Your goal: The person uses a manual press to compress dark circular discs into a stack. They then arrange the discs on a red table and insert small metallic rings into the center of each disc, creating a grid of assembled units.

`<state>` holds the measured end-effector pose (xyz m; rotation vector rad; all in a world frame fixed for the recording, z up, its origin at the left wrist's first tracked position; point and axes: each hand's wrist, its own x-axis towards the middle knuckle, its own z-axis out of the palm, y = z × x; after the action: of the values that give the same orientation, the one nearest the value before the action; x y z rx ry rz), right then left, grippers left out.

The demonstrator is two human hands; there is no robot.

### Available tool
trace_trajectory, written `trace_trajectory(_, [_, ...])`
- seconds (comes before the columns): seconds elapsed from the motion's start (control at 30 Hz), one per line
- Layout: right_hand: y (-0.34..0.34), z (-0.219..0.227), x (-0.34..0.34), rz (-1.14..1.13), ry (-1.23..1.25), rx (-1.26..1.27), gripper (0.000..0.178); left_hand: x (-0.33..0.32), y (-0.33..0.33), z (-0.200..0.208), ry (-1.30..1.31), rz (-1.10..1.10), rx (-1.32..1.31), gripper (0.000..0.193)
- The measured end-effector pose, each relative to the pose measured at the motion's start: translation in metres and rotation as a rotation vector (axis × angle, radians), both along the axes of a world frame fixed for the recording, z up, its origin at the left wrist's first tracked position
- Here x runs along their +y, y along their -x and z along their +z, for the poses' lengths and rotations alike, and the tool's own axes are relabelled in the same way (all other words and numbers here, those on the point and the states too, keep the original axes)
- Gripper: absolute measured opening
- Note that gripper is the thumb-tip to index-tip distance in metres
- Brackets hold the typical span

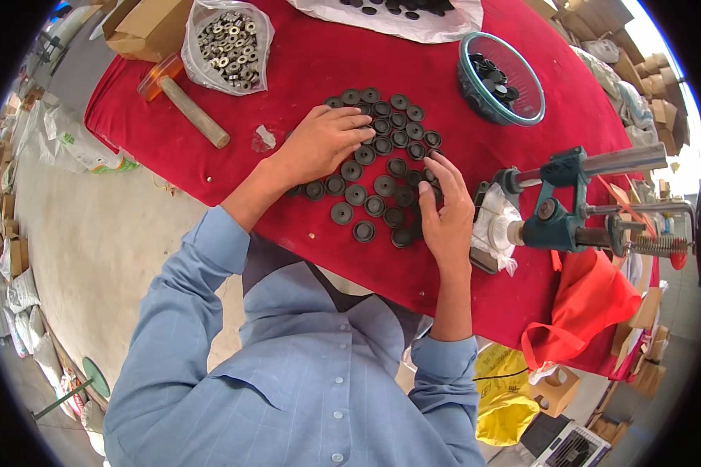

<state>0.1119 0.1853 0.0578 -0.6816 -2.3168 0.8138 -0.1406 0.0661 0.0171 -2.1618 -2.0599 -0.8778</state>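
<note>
Many round black discs with raised rims and small centre holes lie spread in a single layer on a red cloth. Over the left part of them rests my left hand, palm down, its fingers stretched out across the discs. My right hand is at the right edge of the group, thumb and fingers apart around a few discs there. Neither hand shows anything gripped. Some discs are hidden beneath my left hand and beside my right palm.
A green hand press stands right of my right hand. A teal basket of black pieces, a bag of metal rings, and a mallet sit farther back. A red bag hangs near the right edge.
</note>
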Motion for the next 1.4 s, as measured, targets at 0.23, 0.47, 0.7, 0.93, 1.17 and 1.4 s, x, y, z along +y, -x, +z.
trace_trajectory(0.23, [-0.020, 0.002, 0.006, -0.077, 0.021, 0.035, 0.032, 0.009, 0.005, 0.014, -0.135, -0.005, -0.044, 0.031])
trace_trajectory(0.47, [-0.042, -0.010, -0.014, -0.118, 0.032, 0.022, 0.030, -0.046, 0.031, 0.030, -0.229, 0.366, -0.231, 0.028])
trace_trajectory(0.7, [-0.047, -0.012, -0.019, -0.161, 0.075, 0.048, 0.029, -0.037, 0.014, 0.019, -0.054, 0.222, -0.020, 0.024])
trace_trajectory(0.93, [-0.045, -0.012, -0.021, -0.199, 0.114, 0.073, 0.029, -0.033, 0.009, 0.009, -0.043, 0.291, -0.102, 0.025])
trace_trajectory(1.17, [-0.053, -0.016, -0.044, -0.135, 0.004, -0.089, 0.064, -0.069, -0.008, 0.026, -0.064, 0.383, -0.185, 0.058])
trace_trajectory(1.4, [-0.029, -0.026, -0.070, -0.043, -0.162, -0.406, 0.116, -0.087, -0.042, 0.006, 0.320, 0.381, 0.046, 0.139])
